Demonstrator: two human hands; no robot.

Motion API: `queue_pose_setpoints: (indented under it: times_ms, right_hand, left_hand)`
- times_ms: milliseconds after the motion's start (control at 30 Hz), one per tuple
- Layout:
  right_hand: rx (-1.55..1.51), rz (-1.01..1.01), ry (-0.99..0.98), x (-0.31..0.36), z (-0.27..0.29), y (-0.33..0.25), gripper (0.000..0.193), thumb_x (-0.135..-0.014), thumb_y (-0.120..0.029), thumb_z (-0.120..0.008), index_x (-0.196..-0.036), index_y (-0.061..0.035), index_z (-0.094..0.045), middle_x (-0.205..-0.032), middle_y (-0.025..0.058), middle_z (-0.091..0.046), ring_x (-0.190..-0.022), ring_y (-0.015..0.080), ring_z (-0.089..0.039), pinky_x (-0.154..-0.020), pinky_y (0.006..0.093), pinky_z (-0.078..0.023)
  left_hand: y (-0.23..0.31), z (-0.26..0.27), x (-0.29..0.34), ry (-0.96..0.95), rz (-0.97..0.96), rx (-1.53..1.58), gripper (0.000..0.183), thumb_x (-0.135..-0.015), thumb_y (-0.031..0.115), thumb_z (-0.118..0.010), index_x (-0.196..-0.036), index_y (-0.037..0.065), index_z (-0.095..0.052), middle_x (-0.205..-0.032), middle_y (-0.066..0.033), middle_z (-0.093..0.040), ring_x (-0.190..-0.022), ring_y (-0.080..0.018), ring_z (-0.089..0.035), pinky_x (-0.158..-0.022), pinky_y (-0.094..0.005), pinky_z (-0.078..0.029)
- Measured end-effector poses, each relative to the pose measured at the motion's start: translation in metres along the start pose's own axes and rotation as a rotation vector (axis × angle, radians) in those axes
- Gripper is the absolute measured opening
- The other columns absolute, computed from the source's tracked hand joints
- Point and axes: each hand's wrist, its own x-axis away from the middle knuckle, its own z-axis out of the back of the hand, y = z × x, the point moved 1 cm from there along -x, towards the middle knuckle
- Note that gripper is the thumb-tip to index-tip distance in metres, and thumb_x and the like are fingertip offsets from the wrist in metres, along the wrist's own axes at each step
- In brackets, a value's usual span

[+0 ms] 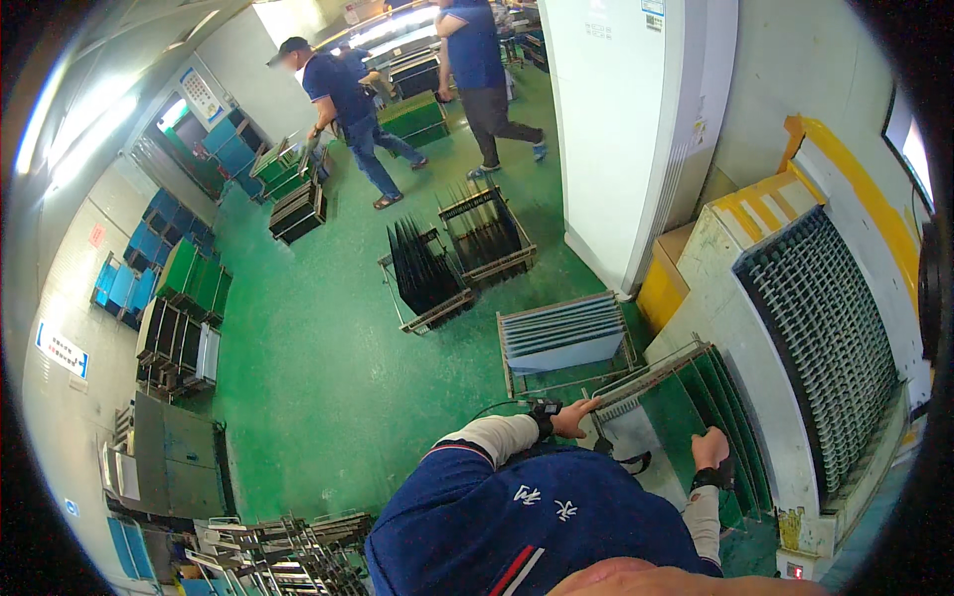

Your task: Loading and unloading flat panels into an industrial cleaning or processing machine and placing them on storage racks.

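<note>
Low in front of me stands a metal slotted rack (651, 375) with several thin dark green panels (730, 397) upright in it. My left hand (570, 418) is at the rack's left end, fingers against its frame. My right hand (710, 450) is closed at the edge of a green panel (668, 412) at the near side of the rack; the fingertips are hidden. Just beyond, a second rack (508, 385) holds several pale blue-grey panels (566, 343). A dark device (544, 408) is strapped on my left wrist, and a black band (708, 479) on my right.
To the right is a machine with a sloping bed of rollers (820, 338); a tall white cabinet (621, 129) stands beyond. Two racks of black panels (422, 263) sit on the green floor (308, 368). Two people (348, 109) walk at the back. Metal frames (288, 556) are piled lower left.
</note>
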Motion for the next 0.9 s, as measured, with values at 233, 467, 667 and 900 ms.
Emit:
queue_pose_setpoints:
  times_ms: [233, 467, 667, 900]
  right_hand:
    - [-0.023, -0.011, 0.017, 0.013, -0.008, -0.007, 0.037, -0.065, -0.023, -0.076, -0.094, -0.0009, -0.066, -0.096, 0.0219, -0.065, -0.093, 0.0381, -0.062, -0.077, 0.0451, -0.049]
    - [-0.074, -0.013, 0.013, -0.001, -0.005, 0.015, 0.031, -0.067, -0.025, -0.066, -0.088, -0.0026, -0.067, -0.092, 0.0224, -0.065, -0.09, 0.0406, -0.061, -0.075, 0.0463, -0.049]
    - [-0.114, 0.061, -0.088, -0.027, -0.005, -0.02, 0.029, -0.066, -0.027, -0.062, -0.079, -0.0019, -0.067, -0.082, 0.0224, -0.064, -0.082, 0.0391, -0.063, -0.072, 0.0456, -0.05]
    - [-0.151, 0.056, -0.05, -0.033, 0.017, -0.019, 0.024, -0.065, -0.023, -0.062, -0.073, -0.001, -0.067, -0.072, 0.0217, -0.063, -0.071, 0.0387, -0.064, -0.063, 0.047, -0.05]
  left_hand:
    - [-0.005, 0.007, 0.012, -0.029, 0.01, 0.012, 0.109, -0.065, 0.013, -0.075, -0.148, 0.016, -0.005, -0.141, -0.0226, -0.027, -0.13, -0.0391, -0.032, -0.105, -0.043, -0.035]
    - [-0.001, 0.004, -0.016, -0.041, -0.091, -0.018, 0.106, -0.065, 0.016, -0.075, -0.148, 0.016, -0.01, -0.143, -0.0199, -0.028, -0.13, -0.0376, -0.032, -0.104, -0.044, -0.035]
    - [0.012, 0.05, 0.0, -0.077, -0.09, -0.111, 0.1, -0.073, 0.026, -0.075, -0.147, 0.007, -0.01, -0.144, -0.0189, -0.028, -0.131, -0.0363, -0.031, -0.104, -0.0436, -0.034]
    - [0.009, 0.063, -0.02, -0.112, -0.148, -0.164, 0.103, -0.076, 0.034, -0.073, -0.146, 0.001, -0.005, -0.141, -0.0258, -0.029, -0.13, -0.0405, -0.03, -0.104, -0.0424, -0.033]
